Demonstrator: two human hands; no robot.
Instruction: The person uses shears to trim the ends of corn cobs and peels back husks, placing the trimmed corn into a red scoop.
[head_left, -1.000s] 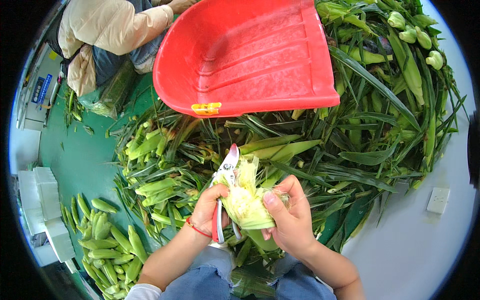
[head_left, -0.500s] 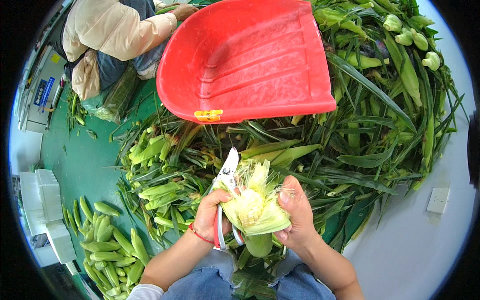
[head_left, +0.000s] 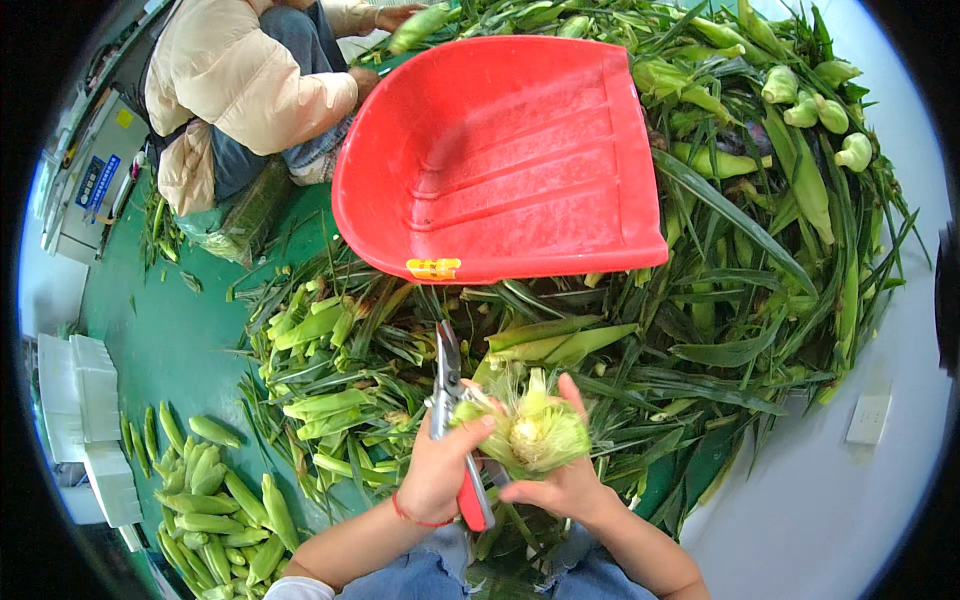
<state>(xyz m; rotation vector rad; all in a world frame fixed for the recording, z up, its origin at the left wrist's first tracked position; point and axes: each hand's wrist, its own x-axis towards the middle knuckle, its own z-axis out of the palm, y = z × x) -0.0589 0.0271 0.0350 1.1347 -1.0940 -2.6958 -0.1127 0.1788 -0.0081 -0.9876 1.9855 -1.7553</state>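
An ear of corn [head_left: 524, 437] is between my hands, its husk partly peeled apart at the top so that pale silk and light kernels show. My left hand [head_left: 436, 476] is closed around pruning shears [head_left: 446, 385] with red-and-grey handles, their blades pointing away from me; its thumb also presses the husk. On the other side, my right hand [head_left: 562, 488] cups the ear, with fingers behind the husk and thumb below. The lower part of the ear is hidden by the hands and husk.
A large red plastic scoop [head_left: 520, 170] lies on a heap of corn leaves and stalks [head_left: 740, 290]. Trimmed green ears [head_left: 215, 510] are piled at lower left beside white foam boxes [head_left: 85, 400]. Another person [head_left: 240, 80] sits at upper left. A white wall [head_left: 800, 520] stands at right.
The ear has tipped so its silky top faces up more, and my right hand has shifted lower around it. The shears have turned more upright. Another person's hand now has an ear.
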